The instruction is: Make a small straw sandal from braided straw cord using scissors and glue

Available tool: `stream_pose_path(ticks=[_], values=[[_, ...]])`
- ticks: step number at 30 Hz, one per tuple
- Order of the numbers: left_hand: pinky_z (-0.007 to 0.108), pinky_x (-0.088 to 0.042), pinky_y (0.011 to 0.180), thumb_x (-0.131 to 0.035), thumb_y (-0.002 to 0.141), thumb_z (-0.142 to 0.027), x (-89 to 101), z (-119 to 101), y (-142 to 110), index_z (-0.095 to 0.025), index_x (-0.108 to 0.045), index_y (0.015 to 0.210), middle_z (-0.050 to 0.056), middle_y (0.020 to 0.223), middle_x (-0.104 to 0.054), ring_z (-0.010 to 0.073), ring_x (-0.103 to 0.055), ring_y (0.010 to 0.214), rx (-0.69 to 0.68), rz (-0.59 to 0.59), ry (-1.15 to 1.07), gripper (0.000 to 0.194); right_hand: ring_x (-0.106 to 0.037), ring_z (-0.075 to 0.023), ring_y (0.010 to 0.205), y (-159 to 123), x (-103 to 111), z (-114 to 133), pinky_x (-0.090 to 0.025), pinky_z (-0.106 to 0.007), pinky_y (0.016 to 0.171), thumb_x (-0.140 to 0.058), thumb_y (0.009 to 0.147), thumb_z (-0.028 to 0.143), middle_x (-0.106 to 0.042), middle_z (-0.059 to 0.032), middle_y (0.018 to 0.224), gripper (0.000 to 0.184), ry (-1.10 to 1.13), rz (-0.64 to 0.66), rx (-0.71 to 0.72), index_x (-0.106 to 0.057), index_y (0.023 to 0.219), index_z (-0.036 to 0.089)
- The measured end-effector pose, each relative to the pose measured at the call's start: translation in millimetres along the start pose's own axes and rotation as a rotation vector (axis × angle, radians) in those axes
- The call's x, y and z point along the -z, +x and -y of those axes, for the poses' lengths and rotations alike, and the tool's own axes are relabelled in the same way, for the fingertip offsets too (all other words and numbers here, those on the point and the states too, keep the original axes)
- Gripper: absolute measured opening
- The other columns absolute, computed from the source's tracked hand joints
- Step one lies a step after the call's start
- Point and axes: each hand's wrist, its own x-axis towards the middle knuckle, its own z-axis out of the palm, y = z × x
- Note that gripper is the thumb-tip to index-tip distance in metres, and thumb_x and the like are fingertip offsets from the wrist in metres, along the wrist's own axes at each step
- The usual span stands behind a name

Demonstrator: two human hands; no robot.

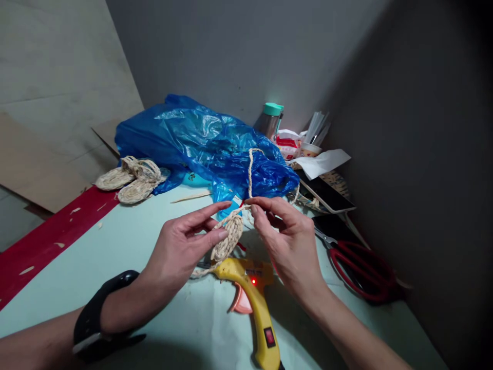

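My left hand (192,239) pinches a small oval sole of coiled straw braid (230,239) between thumb and fingers. A loose length of straw braid (250,172) runs from the sole's upper end, and my right hand (287,234) grips it between thumb and forefinger. The braid rises beyond my right fingertips and loops over blue plastic. Just below both hands lies a yellow glue gun (246,290) with a lit red light and an orange trigger. Part of another braid end shows near its nozzle.
A pair of small straw slippers (140,180) sits at the left by a blue plastic bag (200,133). Red-handled scissors (358,270) and a dark-screened tablet (327,190) lie at the right. Behind them stand a green-lidded bottle (271,118) and a cup of sticks (310,149) near the wall.
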Motion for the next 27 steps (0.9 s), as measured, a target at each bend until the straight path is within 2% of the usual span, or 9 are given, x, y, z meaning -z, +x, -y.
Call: stream_pose_path(ticks=[3, 5, 7, 18, 23, 27], values=[[0.021, -0.052, 0.07, -0.079, 0.071, -0.027, 0.2, -0.8, 0.2, -0.029, -0.078, 0.105, -0.001, 0.089, -0.078, 0.0159, -0.068, 0.079, 0.0, 0.01, 0.022, 0.033, -0.057, -0.0156, 0.07, 1.7, 0.7, -0.4, -0.044, -0.029, 0.066, -0.056, 0.091, 0.023, -0.067, -0.0027, 0.082, 0.017, -0.007, -0.008, -0.004, -0.073, 0.092, 0.02], [0.026, -0.054, 0.083, -0.079, 0.072, -0.027, 0.6, -1.6, 0.1, -0.028, -0.079, 0.099, 0.001, 0.103, -0.079, 0.0214, -0.07, 0.095, 0.0, 0.014, 0.015, 0.027, -0.058, -0.0158, 0.07, 2.6, 1.0, -1.2, -0.044, -0.03, 0.065, -0.057, 0.09, 0.023, -0.068, -0.003, 0.083, 0.017, -0.004, -0.014, -0.012, -0.073, 0.091, 0.019], [0.028, -0.053, 0.09, -0.079, 0.072, -0.028, 0.9, -2.3, 0.0, -0.028, -0.079, 0.098, 0.001, 0.106, -0.078, 0.0235, -0.069, 0.102, 0.0, -0.001, 0.007, 0.026, -0.058, -0.0162, 0.071, 2.9, 0.9, -2.0, -0.044, -0.03, 0.066, -0.056, 0.09, 0.023, -0.068, -0.0033, 0.084, 0.016, -0.013, -0.005, -0.014, -0.072, 0.091, 0.019], [0.028, -0.055, 0.092, -0.079, 0.074, -0.03, 3.9, 0.3, 2.3, -0.024, -0.077, 0.104, 0.001, 0.113, -0.076, 0.023, -0.069, 0.105, -0.001, -0.059, -0.097, 0.031, -0.059, -0.02, 0.077, -10.5, -6.8, 8.2, -0.044, -0.032, 0.071, -0.056, 0.09, 0.02, -0.066, -0.0048, 0.081, 0.013, -0.132, 0.064, 0.051, -0.068, 0.089, 0.016], [0.031, -0.052, 0.098, -0.079, 0.075, -0.029, 3.9, 4.5, 2.8, -0.023, -0.076, 0.106, 0.002, 0.116, -0.075, 0.024, -0.066, 0.11, -0.003, -0.104, -0.132, 0.032, -0.063, -0.0207, 0.085, -17.4, -14.1, 8.1, -0.049, -0.034, 0.077, -0.055, 0.09, 0.016, -0.071, -0.0074, 0.091, 0.018, -0.087, 0.067, 0.137, -0.068, 0.103, 0.015], [0.032, -0.053, 0.096, -0.078, 0.076, -0.028, 1.2, 5.6, 2.9, -0.021, -0.075, 0.11, 0.003, 0.116, -0.074, 0.0244, -0.066, 0.11, 0.022, -0.093, -0.206, 0.035, -0.067, -0.0209, 0.093, -21.7, -20.7, 7.3, -0.053, -0.035, 0.083, -0.052, 0.091, 0.014, -0.073, -0.0073, 0.103, 0.027, -0.037, 0.06, 0.12, -0.068, 0.112, 0.019]])
